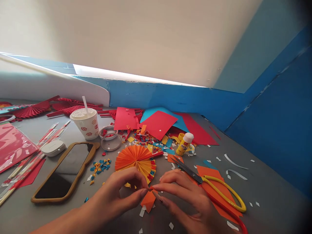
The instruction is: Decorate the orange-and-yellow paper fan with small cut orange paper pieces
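The left hand (114, 195) and right hand (185, 198) pinch small orange paper (148, 201).

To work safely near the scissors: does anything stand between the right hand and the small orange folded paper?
Nothing visible does: the right hand touches the small orange folded paper; the yellow-handled scissors lie to its right.

**Where's this?**
A paper-craft corner: grey desk (273, 208), blue wall (170, 97).

**Shown how?**
Red paper fans (32, 110) at ten o'clock, coloured sheets (158, 125) at twelve, glue stick (184, 144) at one, scissors (219, 191) at four, orange fan (135, 161) at six.
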`<move>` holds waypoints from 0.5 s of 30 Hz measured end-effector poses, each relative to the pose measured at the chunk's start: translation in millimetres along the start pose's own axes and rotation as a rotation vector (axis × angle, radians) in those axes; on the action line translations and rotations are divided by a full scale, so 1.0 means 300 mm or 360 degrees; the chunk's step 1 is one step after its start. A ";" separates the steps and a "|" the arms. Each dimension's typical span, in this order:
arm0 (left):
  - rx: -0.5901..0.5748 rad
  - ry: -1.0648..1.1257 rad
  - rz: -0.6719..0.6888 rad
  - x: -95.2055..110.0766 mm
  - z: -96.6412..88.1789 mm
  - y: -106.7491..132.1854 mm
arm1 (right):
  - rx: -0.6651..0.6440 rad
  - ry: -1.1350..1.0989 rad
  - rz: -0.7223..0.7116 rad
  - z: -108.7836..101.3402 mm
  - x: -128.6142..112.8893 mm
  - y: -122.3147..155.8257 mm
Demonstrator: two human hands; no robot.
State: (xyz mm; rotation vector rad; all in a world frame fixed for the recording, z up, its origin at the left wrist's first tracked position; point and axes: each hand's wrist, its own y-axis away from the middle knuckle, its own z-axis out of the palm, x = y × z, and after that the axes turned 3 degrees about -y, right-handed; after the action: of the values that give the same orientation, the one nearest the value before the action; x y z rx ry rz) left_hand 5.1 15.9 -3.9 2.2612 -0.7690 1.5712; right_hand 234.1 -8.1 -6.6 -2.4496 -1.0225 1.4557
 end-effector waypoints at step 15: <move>-0.0022 -0.0375 0.0281 0.005 -0.015 -0.001 | 0.0105 0.0207 -0.0261 0.010 0.003 -0.007</move>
State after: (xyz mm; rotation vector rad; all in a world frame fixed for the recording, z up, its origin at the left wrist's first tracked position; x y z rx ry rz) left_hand 2.2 18.2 -0.9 2.4560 -1.0637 1.3780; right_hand 231.0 -6.6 -8.1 -2.3187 -1.1003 1.2426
